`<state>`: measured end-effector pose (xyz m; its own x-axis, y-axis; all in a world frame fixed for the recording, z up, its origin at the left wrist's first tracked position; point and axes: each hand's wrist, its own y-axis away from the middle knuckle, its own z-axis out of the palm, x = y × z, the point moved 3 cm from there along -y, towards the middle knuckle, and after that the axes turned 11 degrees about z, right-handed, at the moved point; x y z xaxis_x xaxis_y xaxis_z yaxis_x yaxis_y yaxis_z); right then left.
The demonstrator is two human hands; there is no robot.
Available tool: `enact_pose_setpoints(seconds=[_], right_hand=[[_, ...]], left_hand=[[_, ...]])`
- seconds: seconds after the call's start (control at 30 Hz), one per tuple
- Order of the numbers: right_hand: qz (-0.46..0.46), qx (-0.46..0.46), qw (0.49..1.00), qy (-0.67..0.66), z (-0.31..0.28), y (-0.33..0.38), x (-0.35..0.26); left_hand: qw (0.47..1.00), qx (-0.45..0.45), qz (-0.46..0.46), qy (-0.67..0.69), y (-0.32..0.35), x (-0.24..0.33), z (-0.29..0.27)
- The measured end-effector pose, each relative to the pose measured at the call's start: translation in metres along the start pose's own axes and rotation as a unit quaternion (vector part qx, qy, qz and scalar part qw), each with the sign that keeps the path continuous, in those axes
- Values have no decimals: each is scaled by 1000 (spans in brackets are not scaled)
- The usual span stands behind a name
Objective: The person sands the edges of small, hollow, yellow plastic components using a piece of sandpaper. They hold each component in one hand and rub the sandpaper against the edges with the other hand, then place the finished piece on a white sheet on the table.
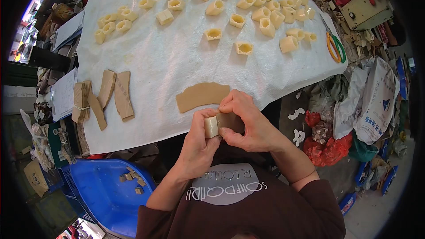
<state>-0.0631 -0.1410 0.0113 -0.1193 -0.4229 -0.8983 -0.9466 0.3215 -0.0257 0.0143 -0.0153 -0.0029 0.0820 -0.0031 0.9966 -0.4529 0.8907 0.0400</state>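
Just in front of my body, at the table's near edge, my left hand (197, 139) grips a small cream-coloured block (211, 127) between thumb and fingers. My right hand (245, 121) pinches a brown paper-like piece (232, 122) against the block's right side. Part of that brown piece is hidden by the fingers. On the white cloth beyond the hands lies a flat brown piece (201, 96) with a curved edge, close to my right fingertips.
Many hollow pale-yellow pieces (243, 48) are spread over the white cloth (146, 57). Brown strips (124, 95) lie at the left, and scissors (333, 48) at the right edge. A blue tub (102, 190) stands at lower left, with bags (332, 148) at the right.
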Motion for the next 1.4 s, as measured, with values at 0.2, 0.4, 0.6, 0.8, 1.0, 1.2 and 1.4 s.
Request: enact_pose_setpoints(seconds=[0.2, 0.4, 0.6, 0.8, 1.0, 1.2, 1.4], right_hand=[[8, -9, 1000, 5, -2, 1, 4], [3, 3, 1000, 30, 2, 2, 4], [-11, -17, 999, 38, -3, 1, 3], [-81, 162, 975, 130, -8, 14, -23], [28, 14, 997, -66, 34, 32, -13], [168, -33, 813, -556, 42, 15, 13], [134, -1, 808, -574, 25, 9, 19]], left_hand=[[994, -2, -48, 95, -4, 1, 3], [987, 13, -37, 155, -7, 3, -2], [976, -22, 17, 218, -9, 10, -2], [967, 93, 33, 236, -10, -2, -7], [972, 128, 146, 135, -9, -3, -21], [967, 95, 136, 195, -4, -1, -14], [976, 98, 105, 163, -2, 4, -16]])
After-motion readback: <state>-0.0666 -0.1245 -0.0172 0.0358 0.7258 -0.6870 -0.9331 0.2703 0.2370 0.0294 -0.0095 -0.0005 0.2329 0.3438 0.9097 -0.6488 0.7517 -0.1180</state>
